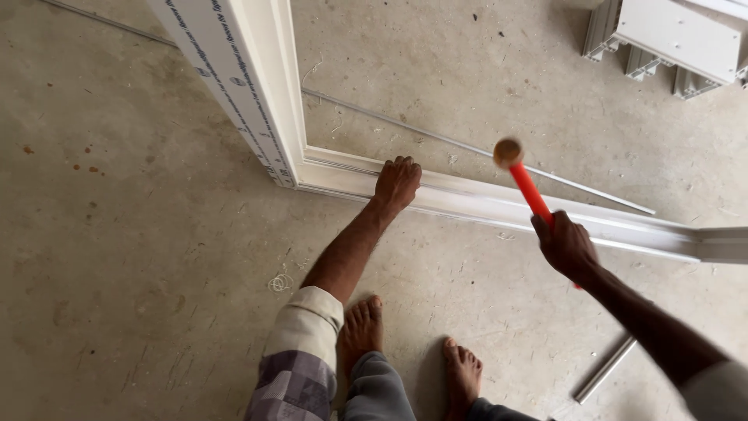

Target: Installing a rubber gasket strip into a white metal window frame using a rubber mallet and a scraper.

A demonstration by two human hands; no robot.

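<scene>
Right hand (567, 246) clenches the red-handled mallet (523, 181) (head raised), left hand (397, 183) presses curled fingers onto the white frame (467, 201).

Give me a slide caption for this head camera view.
Left hand pressing a white frame on the concrete floor while the right hand raises a red-handled mallet above it.
</scene>
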